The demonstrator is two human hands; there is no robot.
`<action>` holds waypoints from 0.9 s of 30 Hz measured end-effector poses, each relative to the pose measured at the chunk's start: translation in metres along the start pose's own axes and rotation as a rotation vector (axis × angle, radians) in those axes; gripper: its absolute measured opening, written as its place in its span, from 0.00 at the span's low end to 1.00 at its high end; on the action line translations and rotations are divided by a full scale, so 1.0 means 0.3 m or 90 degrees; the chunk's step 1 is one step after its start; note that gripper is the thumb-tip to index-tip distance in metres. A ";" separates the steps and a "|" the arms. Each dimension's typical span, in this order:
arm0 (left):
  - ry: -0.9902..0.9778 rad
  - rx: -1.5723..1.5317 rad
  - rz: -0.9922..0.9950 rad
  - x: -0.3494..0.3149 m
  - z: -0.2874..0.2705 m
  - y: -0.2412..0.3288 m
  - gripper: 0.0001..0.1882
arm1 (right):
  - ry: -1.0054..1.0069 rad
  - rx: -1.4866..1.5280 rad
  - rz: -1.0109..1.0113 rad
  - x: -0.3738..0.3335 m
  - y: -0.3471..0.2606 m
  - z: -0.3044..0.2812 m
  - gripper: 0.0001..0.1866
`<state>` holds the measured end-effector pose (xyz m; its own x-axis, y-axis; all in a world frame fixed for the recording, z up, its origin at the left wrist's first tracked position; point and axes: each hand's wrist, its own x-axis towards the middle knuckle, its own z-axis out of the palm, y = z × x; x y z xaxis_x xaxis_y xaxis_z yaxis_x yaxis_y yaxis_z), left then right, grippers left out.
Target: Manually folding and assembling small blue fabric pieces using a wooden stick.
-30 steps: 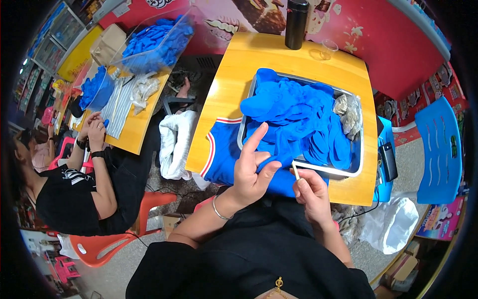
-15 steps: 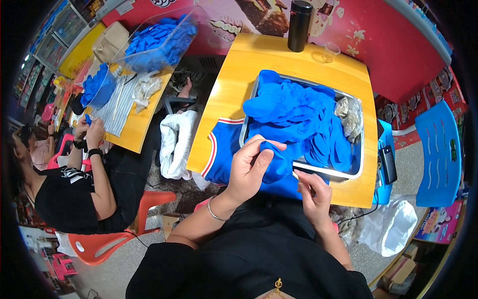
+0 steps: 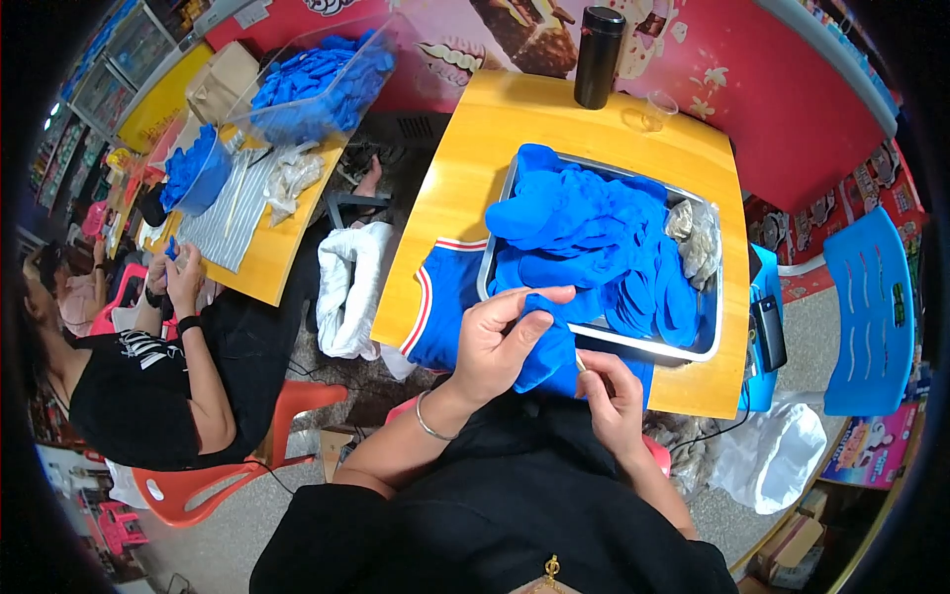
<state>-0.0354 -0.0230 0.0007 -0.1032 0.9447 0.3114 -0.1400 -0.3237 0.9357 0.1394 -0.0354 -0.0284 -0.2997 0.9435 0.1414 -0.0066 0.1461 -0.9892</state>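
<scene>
My left hand (image 3: 490, 351) pinches a small blue fabric piece (image 3: 544, 358) between thumb and fingers, above the table's near edge. Close on its right, my right hand (image 3: 616, 396) is closed on a thin pale stick (image 3: 581, 365), whose tip points toward the cloth; whether they touch, I cannot tell. A metal tray (image 3: 648, 346) just beyond both hands is heaped with blue rounded fabric pieces (image 3: 594, 223). Clear bags of small brownish contents (image 3: 700, 252) lie at the tray's right end. Under the tray and my hands spreads a blue garment (image 3: 440, 302) with red and white trim.
On the wooden table (image 3: 534, 104) stand a black flask (image 3: 599, 57) and a clear cup (image 3: 657, 109). A blue chair (image 3: 866, 317) is at right. At left, a co-worker (image 3: 158, 396) sits beside another table bearing a bin (image 3: 297, 114) and a bowl (image 3: 203, 188) of blue pieces.
The fabric piece in my left hand has swung lower and hangs beneath the fingers. My right hand has moved slightly left and down, and the pale stick shows more plainly.
</scene>
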 end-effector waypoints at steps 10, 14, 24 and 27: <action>-0.085 -0.024 0.089 0.007 -0.022 -0.001 0.14 | -0.215 0.415 0.211 -0.019 0.041 -0.020 0.11; 0.017 -0.103 0.033 -0.001 -0.032 -0.008 0.14 | -0.113 0.107 0.077 -0.005 -0.001 -0.008 0.11; -0.032 -0.134 -0.054 -0.003 -0.015 -0.012 0.15 | -0.028 0.021 0.035 -0.005 -0.029 0.010 0.10; -0.065 -0.137 -0.073 0.004 -0.021 0.004 0.15 | -0.040 -0.018 0.011 0.001 -0.032 -0.008 0.10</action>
<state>-0.0417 -0.0225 0.0011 0.0238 0.9726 0.2314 -0.3520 -0.2085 0.9125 0.1415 -0.0357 -0.0187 -0.3590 0.9255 0.1209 0.0251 0.1391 -0.9900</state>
